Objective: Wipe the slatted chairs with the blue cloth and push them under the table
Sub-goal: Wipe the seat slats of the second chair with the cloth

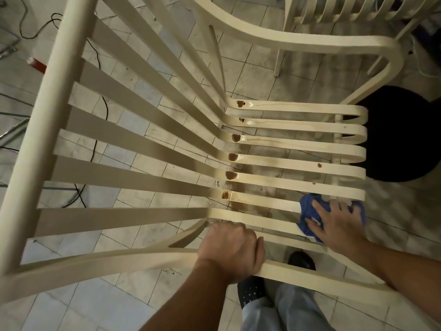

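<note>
- Pale tiled floor [71, 306] is seen through the gaps of a cream slatted chair [298, 108], and black cables [105, 108] trail behind the chair back.
- Wiping of this chair is judged to be the step in hand. The blue cloth [307, 204] is pressed on the seat slats at the near corner of the seat's front edge, under the flat, spread right hand [338, 223].
- The near armrest is gripped by the left hand [232, 250], fingers curled round it, so the chair is steadied.
- Brown puddles [230, 175] sit along the seat's back edge, where the slats bend upward, and are not yet wiped.
- The next move is judged to call for strokes along each slat toward those puddles, with the cloth kept from slipping through the gaps.
- Room for pushing is bounded by a second slatted chair [346, 10] and a dark round shape [401, 134] just past the seat's front edge. No table top is seen.
</note>
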`<control>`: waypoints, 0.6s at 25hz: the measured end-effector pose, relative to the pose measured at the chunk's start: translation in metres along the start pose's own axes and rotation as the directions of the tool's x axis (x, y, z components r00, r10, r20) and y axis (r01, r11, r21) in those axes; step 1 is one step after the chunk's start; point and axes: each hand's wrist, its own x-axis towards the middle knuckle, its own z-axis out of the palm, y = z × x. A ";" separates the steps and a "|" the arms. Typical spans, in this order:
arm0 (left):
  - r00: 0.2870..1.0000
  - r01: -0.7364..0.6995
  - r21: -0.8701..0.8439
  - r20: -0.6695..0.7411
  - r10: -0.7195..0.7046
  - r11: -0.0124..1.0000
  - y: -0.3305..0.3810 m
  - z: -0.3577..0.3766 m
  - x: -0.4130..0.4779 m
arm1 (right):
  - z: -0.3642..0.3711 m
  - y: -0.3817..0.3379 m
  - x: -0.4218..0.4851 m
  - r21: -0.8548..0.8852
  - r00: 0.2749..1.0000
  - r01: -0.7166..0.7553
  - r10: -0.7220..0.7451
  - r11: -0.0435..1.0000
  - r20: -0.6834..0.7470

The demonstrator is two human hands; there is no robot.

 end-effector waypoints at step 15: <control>0.999 0.029 0.051 0.036 -0.031 0.998 0.001 0.007 0.004 | -0.053 -0.187 0.075 0.090 0.945 0.316 -0.306 0.944 -0.113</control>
